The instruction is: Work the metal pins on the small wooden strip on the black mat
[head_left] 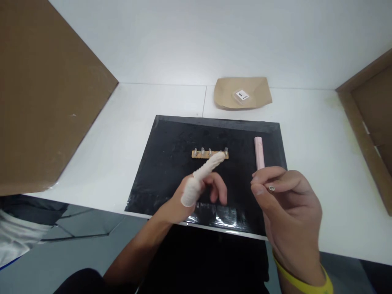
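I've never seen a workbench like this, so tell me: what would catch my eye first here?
Probably the left hand, its forefinger in a white rubber finger cover pointing at a small tan strip studded with metal pins in the middle of a black mat. Next, the right hand pinches a tiny metal ring between thumb and finger. A pink stick lies on the mat just beyond it.

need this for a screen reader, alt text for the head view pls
A right hand pinches a small metal nut over a black mat, while the left hand, wearing finger cots, reaches to a small board with studs. A pink stick lies beside it.
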A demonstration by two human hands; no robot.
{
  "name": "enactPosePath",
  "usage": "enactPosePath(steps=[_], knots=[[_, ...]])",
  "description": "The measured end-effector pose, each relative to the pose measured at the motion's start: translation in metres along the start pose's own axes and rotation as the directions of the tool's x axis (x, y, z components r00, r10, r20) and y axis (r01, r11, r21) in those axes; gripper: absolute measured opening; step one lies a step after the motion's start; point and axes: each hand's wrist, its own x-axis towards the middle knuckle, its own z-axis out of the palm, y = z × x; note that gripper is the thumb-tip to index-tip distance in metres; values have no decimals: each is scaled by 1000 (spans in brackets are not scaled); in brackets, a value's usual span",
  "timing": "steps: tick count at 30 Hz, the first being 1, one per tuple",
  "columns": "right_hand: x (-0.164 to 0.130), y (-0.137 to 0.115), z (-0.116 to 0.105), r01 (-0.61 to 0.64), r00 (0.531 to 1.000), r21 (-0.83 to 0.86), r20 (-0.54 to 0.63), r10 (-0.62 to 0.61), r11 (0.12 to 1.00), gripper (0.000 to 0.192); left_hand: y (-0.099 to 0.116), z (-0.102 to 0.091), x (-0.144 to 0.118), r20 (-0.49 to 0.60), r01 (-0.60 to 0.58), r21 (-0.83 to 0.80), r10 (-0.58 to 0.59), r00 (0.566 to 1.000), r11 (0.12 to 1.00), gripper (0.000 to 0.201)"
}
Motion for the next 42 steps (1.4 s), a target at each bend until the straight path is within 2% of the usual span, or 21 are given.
enactPosePath(steps=[1, 2, 3, 4, 6, 7, 9, 10, 11, 14, 17, 20, 23, 27, 30, 32, 35, 37, 39, 41, 42], knots=[[-1, -1, 2, 14, 1000, -11, 5, -14, 1000, 24, 5, -5, 7, -83, -43, 249, 66, 994, 968, 56], [-1, -2, 5, 33, 999, -30, 10, -33, 999, 24, 9, -9, 16, -154, -108, 485, 206, 966, 868, 45], [-2, -4, 9, 62, 998, -54, 13, -61, 997, 24, 13, -12, 26, -176, -159, 689, 376, 910, 707, 42], [-2, -6, 14, 98, 995, -85, 18, -97, 991, 24, 17, -13, 36, -163, -139, 839, 488, 858, 526, 40], [-1, -11, 26, 211, 977, -169, 58, -204, 963, 25, 21, -13, 60, -36, -104, 975, 603, 797, 195, 36], [0, -14, 32, 294, 955, -217, 101, -278, 931, 26, 22, -11, 71, 11, -65, 996, 611, 792, 67, 35], [3, -21, 45, 490, 871, -310, 207, -445, 815, 27, 22, -4, 92, 91, -15, 991, 599, 796, -130, 36], [5, -25, 51, 576, 817, -355, 260, -514, 737, 28, 23, 0, 101, 128, -18, 980, 555, 822, -199, 36], [7, -29, 57, 645, 764, -396, 309, -567, 653, 28, 24, 6, 109, 147, -28, 968, 475, 868, -249, 36], [12, -35, 70, 754, 645, -491, 427, -634, 436, 26, 32, 21, 127, 184, -86, 940, 277, 943, -331, 33], [13, -32, 78, 789, 580, -556, 533, -616, 262, 24, 43, 30, 140, 185, -123, 927, 146, 972, -355, 35], [11, -27, 79, 755, 594, -633, 554, -584, 168, 20, 55, 31, 153, 144, -87, 927, 130, 981, -365, 37], [3, -23, 77, 720, 589, -684, 517, -621, 113, 20, 66, 30, 165, 50, 6, 932, 144, 988, -361, 34], [-9, -13, 69, 736, 483, -675, 577, -659, -52, 24, 81, 28, 171, -35, 90, 944, 177, 984, -317, 32], [-16, -2, 60, 773, 429, -626, 634, -644, -102, 20, 89, 26, 168, -91, 143, 951, 191, 977, -276, 34], [-19, 5, 54, 784, 440, -616, 644, -626, -83, 20, 91, 24, 165, -102, 161, 949, 218, 971, -272, 35], [-21, 10, 45, 765, 534, -642, 582, -614, 56, 19, 93, 21, 159, -109, 165, 947, 210, 972, -275, 34], [-23, 9, 42, 723, 641, -640, 482, -597, 259, 16, 93, 20, 156, -113, 161, 949, 183, 977, -272, 32], [-24, 3, 43, 613, 786, -566, 362, -502, 551, 13, 93, 21, 153, -118, 159, 953, 167, 979, -258, 32], [-24, -4, 47, 372, 921, -376, 264, -287, 849, 13, 93, 23, 150, -117, 156, 958, 166, 979, -242, 31], [-23, -7, 50, 218, 959, -249, 236, -159, 944, 16, 93, 25, 150, -115, 154, 960, 172, 978, -233, 30]])
